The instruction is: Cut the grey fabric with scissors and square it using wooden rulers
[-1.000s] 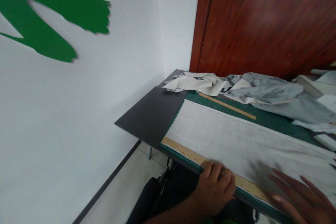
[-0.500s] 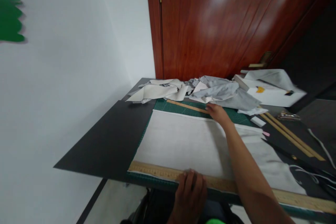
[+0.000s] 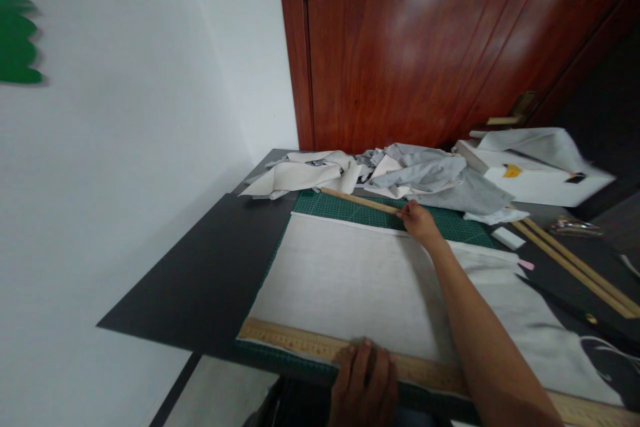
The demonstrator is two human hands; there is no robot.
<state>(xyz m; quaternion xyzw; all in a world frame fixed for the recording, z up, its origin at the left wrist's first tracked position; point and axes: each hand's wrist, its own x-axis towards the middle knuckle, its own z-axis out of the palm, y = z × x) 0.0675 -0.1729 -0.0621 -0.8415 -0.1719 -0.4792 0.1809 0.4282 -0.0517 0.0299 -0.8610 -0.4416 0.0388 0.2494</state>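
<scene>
White cloth [image 3: 345,280] lies over a green cutting mat [image 3: 370,213]. Along the cloth's near edge runs a long wooden ruler [image 3: 290,339]; the spread fingers of my left hand [image 3: 365,380] rest on it. My right hand [image 3: 419,221] reaches across the cloth to its far side. Its fingers are closed on the right end of a thin wooden strip [image 3: 357,199], which lies over the mat beyond the cloth's folded far edge. My right forearm covers part of the cloth and the ruler.
Crumpled cream cloth [image 3: 305,173] and grey cloth [image 3: 430,173] lie along the back. At the right are a white box [image 3: 540,177], a small white block [image 3: 508,237], two wooden strips [image 3: 575,263], black scissors [image 3: 565,303] and white cord [image 3: 607,347].
My right fingers have closed round the strip's end and the strip's right end looks slightly raised. The view has shifted a little. My left hand remains on the ruler.
</scene>
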